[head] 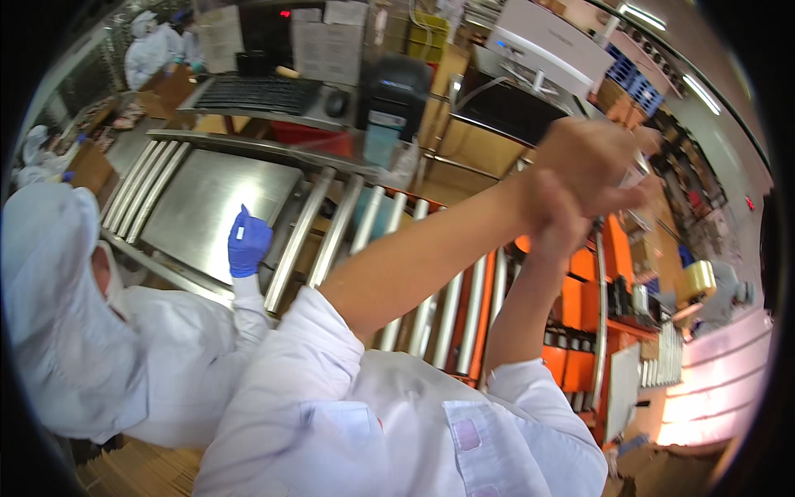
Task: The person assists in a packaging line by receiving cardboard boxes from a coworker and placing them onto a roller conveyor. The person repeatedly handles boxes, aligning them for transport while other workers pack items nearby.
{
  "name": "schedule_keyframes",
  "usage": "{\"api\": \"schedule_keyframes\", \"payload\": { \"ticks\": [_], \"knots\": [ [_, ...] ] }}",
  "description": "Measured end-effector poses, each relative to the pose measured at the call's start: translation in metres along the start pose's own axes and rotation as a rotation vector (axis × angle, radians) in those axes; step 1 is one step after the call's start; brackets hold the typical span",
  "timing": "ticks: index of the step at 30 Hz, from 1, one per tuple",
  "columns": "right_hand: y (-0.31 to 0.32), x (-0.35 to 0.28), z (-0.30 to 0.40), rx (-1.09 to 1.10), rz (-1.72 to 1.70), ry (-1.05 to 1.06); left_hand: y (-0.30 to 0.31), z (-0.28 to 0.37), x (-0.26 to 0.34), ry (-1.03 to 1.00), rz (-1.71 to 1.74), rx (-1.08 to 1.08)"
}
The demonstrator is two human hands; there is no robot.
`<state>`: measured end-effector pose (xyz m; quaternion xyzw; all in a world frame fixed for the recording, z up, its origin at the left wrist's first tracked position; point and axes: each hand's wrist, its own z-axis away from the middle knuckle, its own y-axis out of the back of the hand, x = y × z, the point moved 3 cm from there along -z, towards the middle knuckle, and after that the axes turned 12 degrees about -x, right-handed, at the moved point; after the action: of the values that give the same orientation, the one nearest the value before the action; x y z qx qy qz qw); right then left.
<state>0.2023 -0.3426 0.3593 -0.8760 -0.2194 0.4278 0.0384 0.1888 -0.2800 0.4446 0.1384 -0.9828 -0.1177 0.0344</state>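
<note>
Both my bare forearms reach up over the roller conveyor, and my hands meet at its right. My left hand (584, 149) is blurred with curled fingers; whether it holds anything is unclear. Wrapped against my left wrist is my right hand (562, 214), its thumb side lying across it. A small pale patch shows by the fingers, too blurred to name. Below the arms run the metal conveyor rollers (452, 314). To their left, a stainless steel plate (211, 205) is set into the line.
At my left a co-worker in a white hooded suit (174, 360) extends a blue-gloved hand (248, 242) over the plate. Behind stand a keyboard (254, 93), a mouse (337, 102), a black label printer (397, 87) and a white monitor (549, 43). Orange machinery (581, 304) stands right.
</note>
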Motion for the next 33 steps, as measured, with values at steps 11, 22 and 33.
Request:
{"api": "schedule_keyframes", "payload": {
  "ticks": [11, 22, 33],
  "knots": [
    [0.049, 0.106, 0.11, -0.016, 0.153, -0.452, -0.031, 0.116, -0.004, 0.415, 0.115, -0.083],
    [-0.021, 0.179, 0.224, 0.057, 0.099, -0.65, -0.002, 0.336, -0.002, 0.894, -0.179, -0.205],
    [-0.039, 0.281, 0.278, -0.235, 0.137, -0.577, 0.046, 0.386, 0.012, 1.157, -0.261, -0.082]
  ]
}}
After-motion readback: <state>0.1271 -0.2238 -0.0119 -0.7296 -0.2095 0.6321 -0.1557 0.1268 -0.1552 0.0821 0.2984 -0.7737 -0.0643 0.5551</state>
